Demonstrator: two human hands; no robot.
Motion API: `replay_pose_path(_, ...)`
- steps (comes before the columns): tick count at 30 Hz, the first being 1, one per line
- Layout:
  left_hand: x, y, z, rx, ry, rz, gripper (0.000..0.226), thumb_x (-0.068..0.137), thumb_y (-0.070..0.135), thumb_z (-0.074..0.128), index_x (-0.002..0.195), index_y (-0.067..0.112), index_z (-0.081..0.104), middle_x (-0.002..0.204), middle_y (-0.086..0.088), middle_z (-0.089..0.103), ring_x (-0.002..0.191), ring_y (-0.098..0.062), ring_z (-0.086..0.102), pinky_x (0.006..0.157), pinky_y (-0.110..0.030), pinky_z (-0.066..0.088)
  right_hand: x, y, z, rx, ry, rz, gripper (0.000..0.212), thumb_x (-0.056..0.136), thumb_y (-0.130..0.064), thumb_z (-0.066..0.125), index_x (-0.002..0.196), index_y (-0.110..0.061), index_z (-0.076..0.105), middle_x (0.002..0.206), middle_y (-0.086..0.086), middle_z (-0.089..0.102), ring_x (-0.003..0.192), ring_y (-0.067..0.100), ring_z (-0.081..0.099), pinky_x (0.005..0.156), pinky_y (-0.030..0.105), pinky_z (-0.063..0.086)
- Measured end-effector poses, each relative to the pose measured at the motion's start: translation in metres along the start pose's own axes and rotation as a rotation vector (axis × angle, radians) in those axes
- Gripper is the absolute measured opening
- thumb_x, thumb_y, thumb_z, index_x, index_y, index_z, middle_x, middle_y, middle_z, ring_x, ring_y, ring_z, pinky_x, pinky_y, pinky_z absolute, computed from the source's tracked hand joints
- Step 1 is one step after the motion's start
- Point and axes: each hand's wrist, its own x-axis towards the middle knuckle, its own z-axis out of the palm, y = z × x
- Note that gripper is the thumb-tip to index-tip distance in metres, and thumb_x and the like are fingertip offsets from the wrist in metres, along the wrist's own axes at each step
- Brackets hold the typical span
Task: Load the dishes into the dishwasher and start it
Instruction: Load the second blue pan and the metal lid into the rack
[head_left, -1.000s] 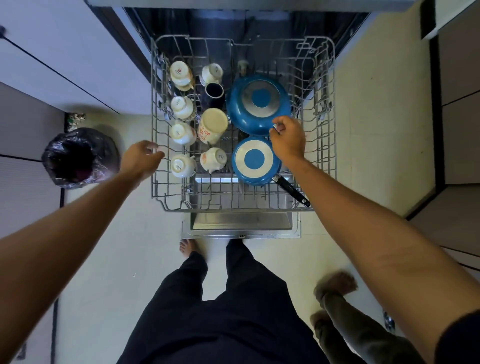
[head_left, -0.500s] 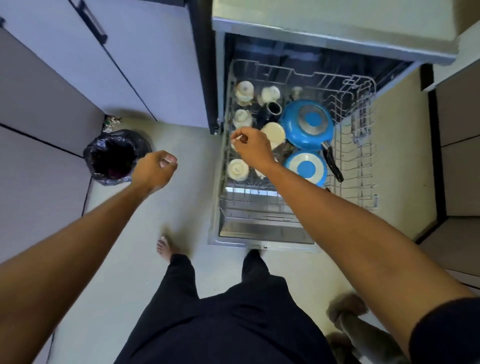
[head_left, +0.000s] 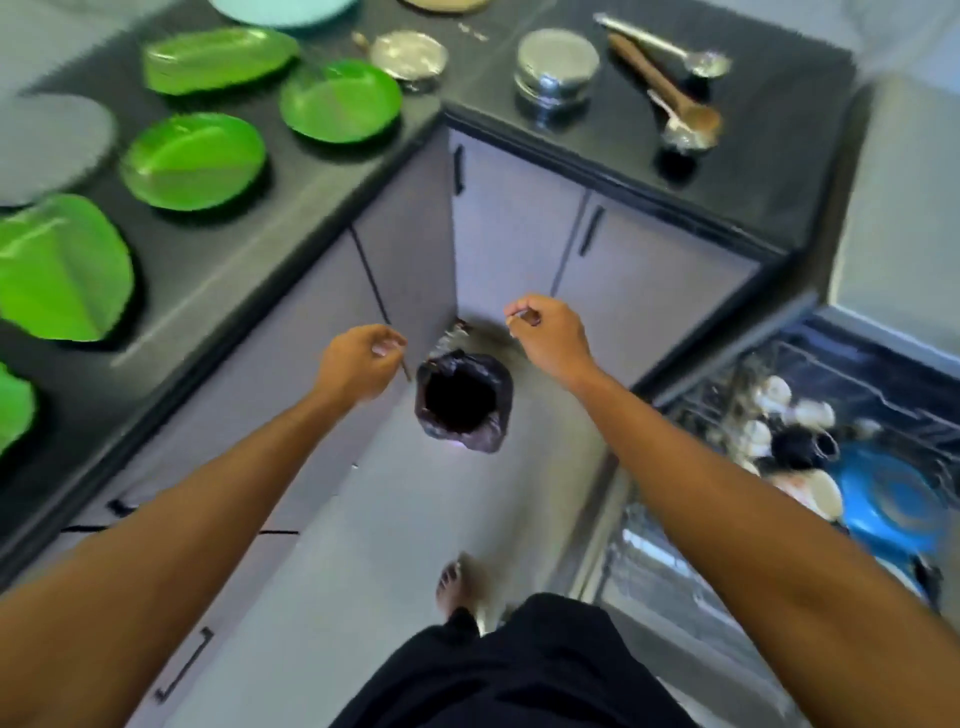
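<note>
While both hands hang in the air over the floor, the step in hand reads as a trip from rack to tabletop for the next load.

Head view, blurred.
- Left hand (head_left: 358, 369): fingers loosely curled, thumb near forefinger, nothing visible in them.
- Right hand (head_left: 550, 338): fingers loosely curled, tips drawn together, nothing visible between them.
- Both hover above the bin (head_left: 460, 402), lined with a black bag; its contents are too dark to tell.
- Dishwasher rack (head_left: 644, 540), lower right, pulled out: pale cups (head_left: 810, 413) in rows, a black mug (head_left: 800, 449) among them, a blue pan (head_left: 893, 504) beside them. The near part of the rack looks unfilled.
- Tabletop (head_left: 291, 176): green plates (head_left: 192, 161) spread apart on the left run; on the far run a steel pot (head_left: 558, 62), a steel lid (head_left: 410, 52), a wooden spoon (head_left: 665, 88) and a metal ladle (head_left: 675, 52).

Judgement: loading is partly done and starting is not yet due. The next move calls for reaching a hand to the nearest green plate, gripping its rim, and carrying it to the rack.
</note>
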Motion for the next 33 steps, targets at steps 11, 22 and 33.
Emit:
replay_pose_path(11, 0.063, -0.056, -0.107, -0.114, 0.328, -0.045, 0.017, 0.089, 0.018, 0.061, 0.101, 0.019, 0.073, 0.091, 0.007, 0.069, 0.083, -0.009, 0.063, 0.078, -0.025, 0.047, 0.120, -0.122, 0.059, -0.138, -0.110, -0.288, 0.010, 0.093, -0.021, 0.065, 0.096, -0.025, 0.073, 0.083, -0.009, 0.064, 0.077, 0.012, 0.059, 0.075, 0.026, 0.047)
replay_pose_path(22, 0.197, -0.038, -0.111, -0.183, 0.339, 0.020, 0.014, 0.085, 0.014, 0.064, 0.091, 0.022, 0.072, 0.085, 0.008, 0.070, 0.077, -0.008, 0.065, 0.078, -0.029, 0.055, 0.265, -0.144, 0.081, -0.203, -0.073, -0.270, 0.014, 0.090, -0.022, 0.065, 0.100, -0.030, 0.072, 0.097, -0.011, 0.063, 0.084, 0.007, 0.058, 0.081, 0.026, 0.046)
replay_pose_path(33, 0.334, 0.056, -0.111, -0.091, 0.295, 0.327, 0.025, 0.082, 0.028, 0.066, 0.102, 0.016, 0.071, 0.096, 0.000, 0.070, 0.090, -0.020, 0.064, 0.084, -0.031, 0.048, 0.352, -0.120, 0.006, -0.313, 0.333, -0.179, 0.039, 0.082, -0.038, 0.073, 0.119, -0.026, 0.066, 0.116, 0.003, 0.059, 0.111, 0.027, 0.053, 0.090, 0.040, 0.046)
